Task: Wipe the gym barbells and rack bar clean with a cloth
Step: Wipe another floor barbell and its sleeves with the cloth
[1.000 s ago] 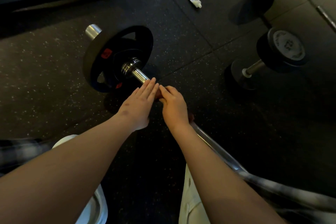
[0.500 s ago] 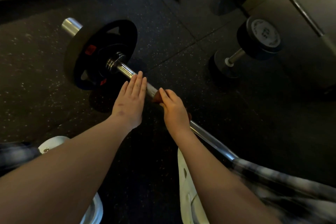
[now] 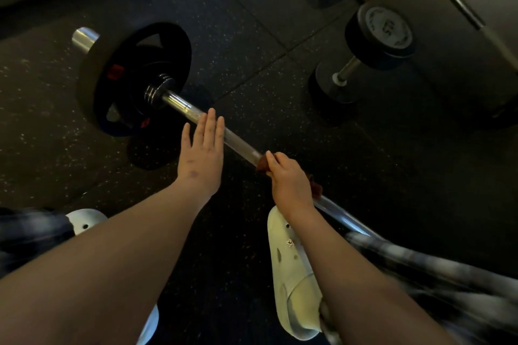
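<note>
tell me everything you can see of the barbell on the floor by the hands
The barbell is a chrome-looking bar resting diagonally on the dark speckled floor. Its far end carries a black plate with red marks, ribbed collars and a shiny sleeve stub beyond. The left hand lies flat across the knurled shaft, fingers straight; the right hand grips a reddish-brown cloth round it. Its near end is hidden.

A chrome steel barbell [image 3: 238, 141] with a black round plate [image 3: 131, 64] lies diagonally on the floor [image 3: 252, 36]. A rust-red cloth [image 3: 262, 166] — bunched — wraps its knurled shaft.
</note>
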